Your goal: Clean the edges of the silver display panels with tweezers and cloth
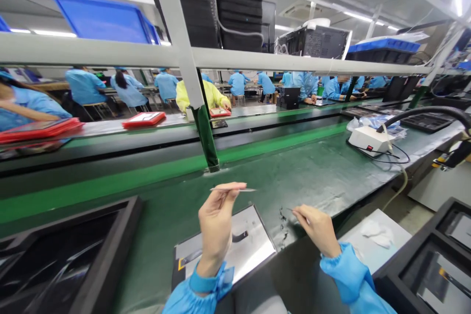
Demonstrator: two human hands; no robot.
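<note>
My left hand (pixel 216 225) is raised above a flat display panel (pixel 253 238), pinching a thin pointed tool (pixel 250 190) that looks like tweezers and lies level, tip to the right. The panel rests on the green bench mat with its silvery back up; a dark flex strip (pixel 241 236) shows on it, and my left wrist hides part of it. To the right, my right hand (pixel 317 226) has thumb and fingers pressed together around something small and thin, too fine to name. Small black scraps (pixel 282 221) lie on the mat between that hand and the panel.
Black foam trays (pixel 128 225) stand at left, and another foam tray (pixel 393 274) with panels is at lower right. A white box with a hose (pixel 371 140) sits farther along the bench. A green-based post (pixel 206 137) rises ahead; co-workers (pixel 202 93) sit beyond the line.
</note>
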